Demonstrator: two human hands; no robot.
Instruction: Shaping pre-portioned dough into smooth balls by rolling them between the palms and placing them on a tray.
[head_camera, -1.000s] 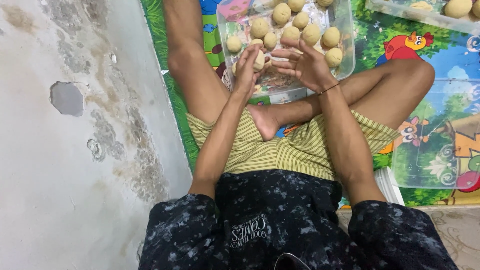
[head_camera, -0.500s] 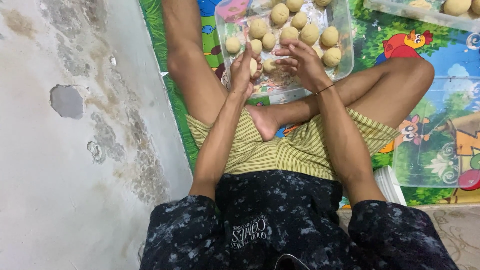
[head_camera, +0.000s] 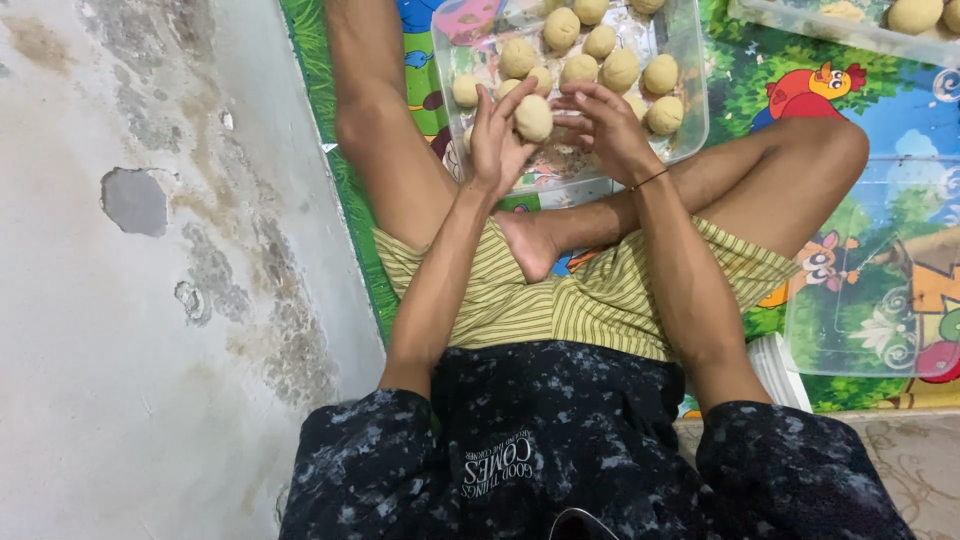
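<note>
A round dough ball (head_camera: 533, 117) sits against the left hand (head_camera: 495, 145), whose fingers cup it; the right hand (head_camera: 610, 130) hovers beside it, fingers loosely spread. Below them stands a clear plastic tray (head_camera: 690, 120) of dough balls, on a colourful cartoon play mat (head_camera: 850, 100) beside a stained, peeling concrete wall (head_camera: 130, 300).

Three clear plastic containers serve as packages here. The nearest-to-centre clear tub (head_camera: 690, 110), rectangular with rounded corners, sits far in the scene between the legs, holding pale round dough balls. A second clear tray (head_camera: 800, 22) lies at the far right edge, only partly in view. A clear rectangular lid (head_camera: 870, 300) rests flat on the colourful mat at the right. No labels, signs or screens show.
</note>
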